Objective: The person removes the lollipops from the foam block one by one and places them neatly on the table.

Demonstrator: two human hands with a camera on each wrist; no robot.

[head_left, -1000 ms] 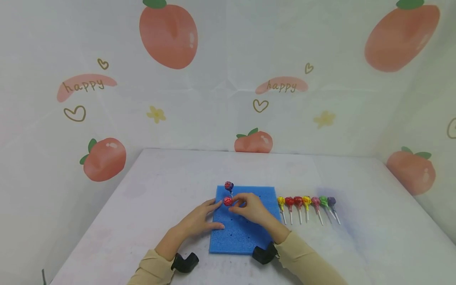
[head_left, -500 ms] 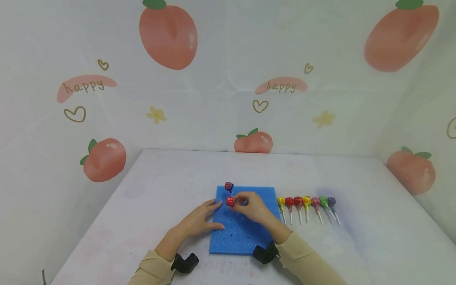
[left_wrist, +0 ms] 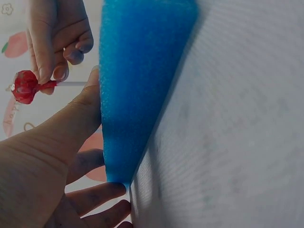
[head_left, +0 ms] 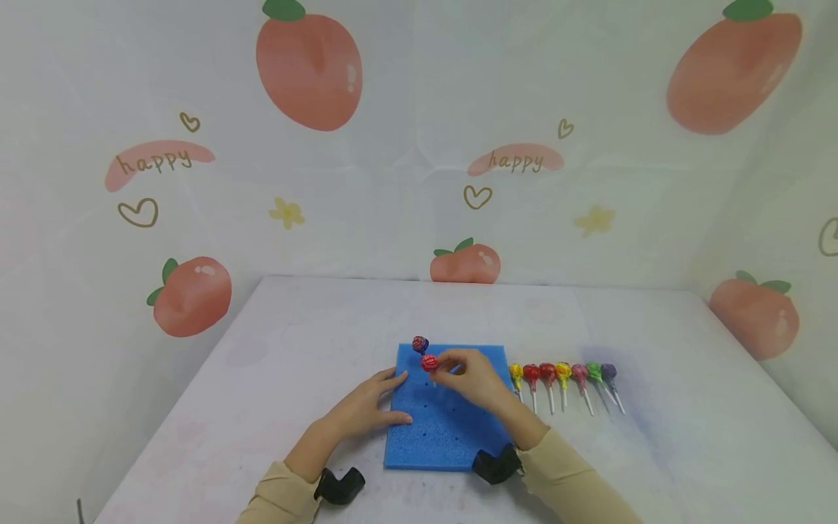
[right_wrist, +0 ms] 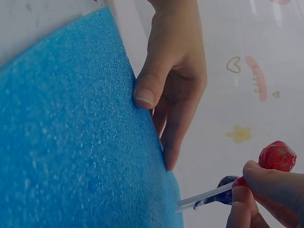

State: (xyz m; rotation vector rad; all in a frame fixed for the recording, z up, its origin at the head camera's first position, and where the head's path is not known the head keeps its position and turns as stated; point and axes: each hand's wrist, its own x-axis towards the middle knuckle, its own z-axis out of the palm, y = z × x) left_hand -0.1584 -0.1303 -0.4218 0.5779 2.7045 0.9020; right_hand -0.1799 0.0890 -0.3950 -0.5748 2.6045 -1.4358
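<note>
My right hand (head_left: pixel 474 380) pinches a red lollipop (head_left: pixel 429 363) just below its wrapped head. In the right wrist view its white stick (right_wrist: pixel 206 195) slants toward the blue foam board (right_wrist: pixel 71 118); whether the tip touches the foam I cannot tell. My left hand (head_left: pixel 365 404) rests along the board's left edge, thumb on top and fingers extended at the side, as the left wrist view also shows. Behind the red one, a dark purple lollipop (head_left: pixel 420 344) stands upright near the board's far left corner. Small dark holes dot the foam.
To the right of the board, several wrapped lollipops lie in a row, among them a yellow one (head_left: pixel 516 372), a green one (head_left: pixel 594 370) and a purple one (head_left: pixel 609 372). The white table (head_left: pixel 294 327) meets a printed backdrop (head_left: pixel 393 182) behind.
My right hand has shifted slightly right and farther from me, carrying the red lollipop toward the purple one. More of its stick now shows below the fingers. My left hand stays put.
</note>
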